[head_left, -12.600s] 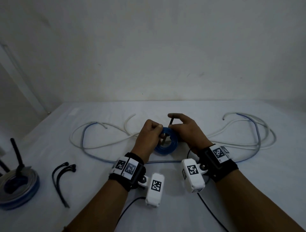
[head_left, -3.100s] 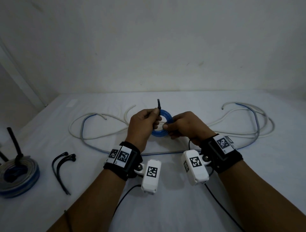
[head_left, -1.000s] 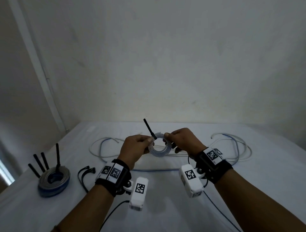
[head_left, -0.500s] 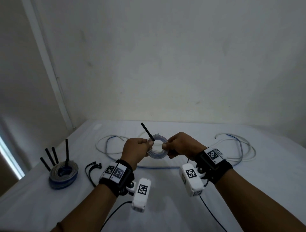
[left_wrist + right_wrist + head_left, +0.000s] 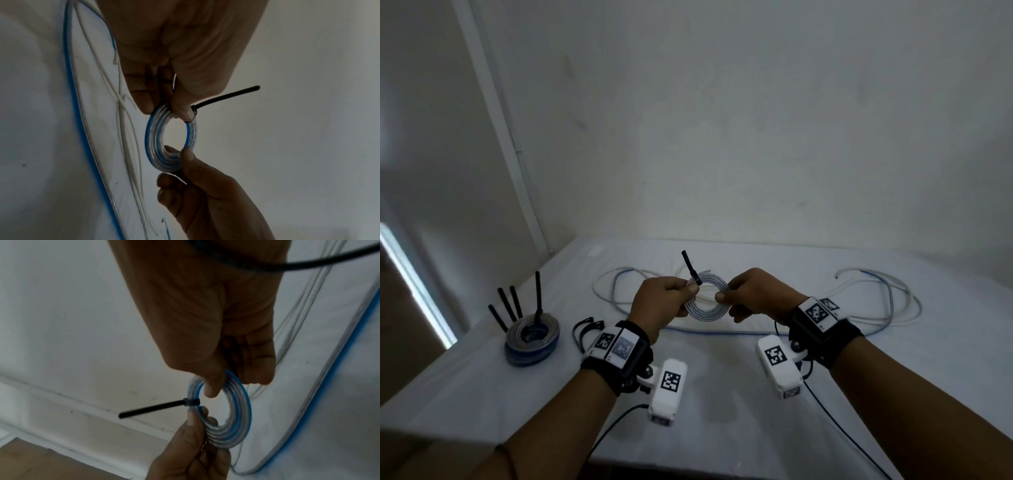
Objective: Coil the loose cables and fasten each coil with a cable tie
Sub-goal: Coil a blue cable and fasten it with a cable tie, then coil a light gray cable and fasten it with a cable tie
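A small coil (image 5: 704, 313) of clear and blue cable hangs in the air between both hands, above the white table (image 5: 722, 394). A black cable tie (image 5: 690, 267) is cinched round its upper left part, with the tail sticking up and to the left. My left hand (image 5: 688, 294) pinches the coil right beside the tie's head. My right hand (image 5: 722, 296) pinches the opposite side. In the left wrist view, thumb and fingers squeeze the coil (image 5: 152, 142) next to the tie (image 5: 226, 95). In the right wrist view the tie (image 5: 154, 408) points left off the coil (image 5: 236, 426).
A stack of tied coils (image 5: 532, 339) with several black tie tails standing up sits near the table's left edge. Spare black ties (image 5: 585, 330) lie beside it. Loose white and blue cables (image 5: 876, 308) sprawl across the back. A long blue cable (image 5: 722, 333) runs under the hands.
The coil has been lifted off the table and the tie now sits tight round it. In the last second the hands keep their grip; the view has shifted slightly.
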